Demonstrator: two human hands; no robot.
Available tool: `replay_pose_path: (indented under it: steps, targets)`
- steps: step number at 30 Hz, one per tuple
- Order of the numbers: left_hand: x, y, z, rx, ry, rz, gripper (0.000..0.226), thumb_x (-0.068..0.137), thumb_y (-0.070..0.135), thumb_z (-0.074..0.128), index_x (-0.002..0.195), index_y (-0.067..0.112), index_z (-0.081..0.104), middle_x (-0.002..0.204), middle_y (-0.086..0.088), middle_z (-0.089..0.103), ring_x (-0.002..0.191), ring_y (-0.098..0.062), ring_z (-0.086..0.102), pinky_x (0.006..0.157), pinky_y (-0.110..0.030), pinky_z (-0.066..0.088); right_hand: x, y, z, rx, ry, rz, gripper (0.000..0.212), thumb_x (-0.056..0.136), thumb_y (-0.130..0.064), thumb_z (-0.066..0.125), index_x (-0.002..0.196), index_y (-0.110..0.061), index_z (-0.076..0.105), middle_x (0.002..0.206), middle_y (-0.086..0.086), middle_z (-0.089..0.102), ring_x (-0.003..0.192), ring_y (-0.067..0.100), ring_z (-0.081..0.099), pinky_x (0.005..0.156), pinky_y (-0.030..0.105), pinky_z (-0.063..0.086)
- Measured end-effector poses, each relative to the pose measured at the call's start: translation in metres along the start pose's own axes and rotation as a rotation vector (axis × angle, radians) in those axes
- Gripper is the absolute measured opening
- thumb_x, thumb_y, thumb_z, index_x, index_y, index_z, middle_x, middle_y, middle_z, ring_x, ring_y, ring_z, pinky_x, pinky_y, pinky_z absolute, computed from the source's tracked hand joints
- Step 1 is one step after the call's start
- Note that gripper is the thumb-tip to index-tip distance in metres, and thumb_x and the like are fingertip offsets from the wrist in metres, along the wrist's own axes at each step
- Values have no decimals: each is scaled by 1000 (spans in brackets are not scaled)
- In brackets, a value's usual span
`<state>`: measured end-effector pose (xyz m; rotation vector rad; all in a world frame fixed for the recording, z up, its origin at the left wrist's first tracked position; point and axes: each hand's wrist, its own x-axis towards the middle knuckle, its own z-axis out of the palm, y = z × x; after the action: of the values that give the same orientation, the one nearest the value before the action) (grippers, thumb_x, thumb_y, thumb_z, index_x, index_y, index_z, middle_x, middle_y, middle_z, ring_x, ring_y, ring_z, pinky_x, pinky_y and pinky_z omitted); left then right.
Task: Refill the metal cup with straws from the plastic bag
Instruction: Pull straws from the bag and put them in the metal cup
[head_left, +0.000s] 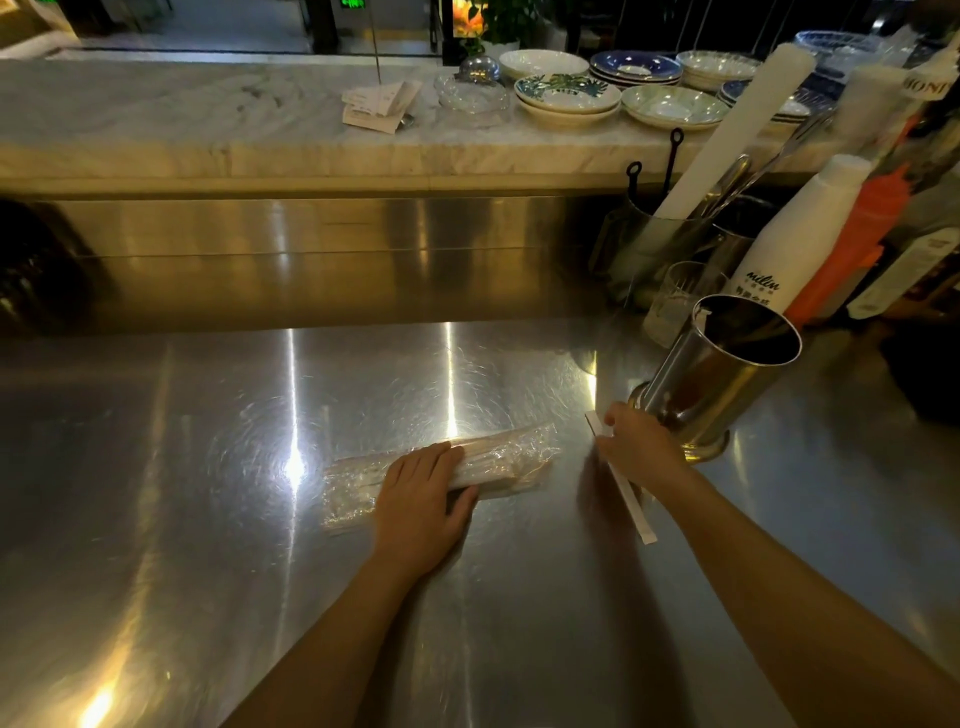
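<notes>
Head view: your two bare hands work over a steel counter (208, 467) beneath a marble ledge (208, 119). Your left hand (421, 499) lies palm down, fingers extended and thumb spread toward you, pressing on the plastic bag (498, 457), which rests flat near the counter's middle with its long axis running left to right; paper-wrapped straws (488, 465) show through the clear film. Your right hand (639, 447) is closed in a pinch around one wrapped straw (631, 501), whose upper end projects past the fingers while its lower end points back toward you; whether that end touches the counter cannot be told. The metal cup (722, 374) stands just beyond the right hand, toward the counter's right edge, its mouth open and dark inside, with a white strip showing at the rim's left side. Behind the cup, toward the far right corner, stand a clear glass (675, 301), a white bottle (800, 239), an orange bottle (857, 234) and a tin of utensils (660, 244). Stacked plates (566, 96) and paper slips (379, 104) sit on the ledge.
</notes>
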<state>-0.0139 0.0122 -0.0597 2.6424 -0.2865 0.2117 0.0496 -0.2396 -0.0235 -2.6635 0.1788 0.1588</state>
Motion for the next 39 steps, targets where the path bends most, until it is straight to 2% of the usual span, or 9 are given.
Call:
replay_pose_path:
  steps: [4,8,15,18,22,31,33,36,39]
  targets:
    - [1,0,0,7,-3,-7,44,82,39,56,116,12,58,118,-8,63,107,-27,57,96,-42,41,-1,-3,8,-83,-58,39,31,85,-15,55,114,-11,44,99,11,59,85,28,62,65,33,51]
    - [1,-1,2,15,9,-1,47,84,45,48,117,13,58,118,-8,63,107,-27,57,95,-41,41,-3,-8,7,-102,-216,38,27,82,-16,58,104,-11,44,72,0,51,64,15,53,49,24,38]
    - [1,-2,3,20,17,10,53,82,48,40,117,12,57,119,-9,63,107,-28,57,96,-42,41,-8,-22,-13,33,-382,61,21,82,-23,57,98,-10,50,73,-1,50,61,10,49,49,20,38]
    - [1,-1,1,24,12,7,53,82,49,39,118,13,57,120,-8,62,108,-27,56,96,-42,40,-11,-37,-36,95,-286,-26,4,87,-15,53,86,-11,51,77,4,52,64,14,49,57,24,42]
    - [0,1,-1,24,14,2,53,82,48,40,116,12,58,118,-8,63,106,-27,57,94,-42,42,-20,-59,-79,257,-76,-160,10,90,-11,48,82,-9,54,74,5,51,71,19,51,61,25,41]
    - [0,2,-3,23,-6,-3,56,82,50,38,116,12,58,118,-8,63,107,-27,57,95,-42,41,-39,-59,-147,495,773,-306,14,91,-21,48,96,-10,53,83,-15,51,73,-16,54,64,1,44]
    - [0,3,-4,21,-12,-7,56,82,50,37,117,11,58,119,-8,63,107,-27,56,96,-42,41,-35,-50,-149,470,874,-254,22,92,-24,47,103,-7,54,94,-3,55,83,-2,57,71,12,49]
    - [0,3,-5,18,-14,-9,56,82,50,37,117,11,58,118,-9,63,107,-27,57,95,-42,41,-25,-30,-147,332,845,-108,27,92,-29,45,106,-7,51,110,17,59,99,27,60,82,42,54]
    - [1,4,-5,13,-21,-9,56,82,51,37,117,11,58,118,-9,63,106,-27,57,95,-43,42,-17,-14,-141,137,741,-19,24,91,-29,45,96,-6,50,103,21,60,94,34,60,77,46,52]
